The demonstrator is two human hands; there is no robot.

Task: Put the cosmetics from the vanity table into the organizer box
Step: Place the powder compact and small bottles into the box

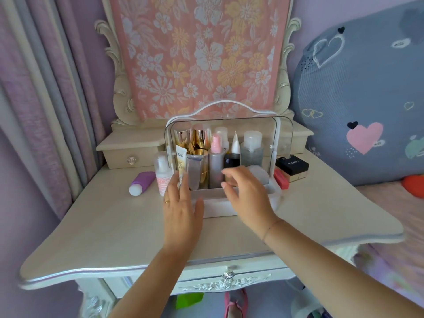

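Purple tube (142, 182) lies flat on the surface (103, 221) left of the organizer box (218, 211), long axis near-to-far, closest to the left grip (181, 203); it and the right grip (247, 196) are released, empty.

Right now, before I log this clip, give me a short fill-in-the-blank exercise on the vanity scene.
1. The purple tube lies on the table, to the ____ of the organizer box.
2. The black box sits on the organizer box's ____ side.
3. The left hand wears a ____ on one finger.
Missing words: left; right; ring.
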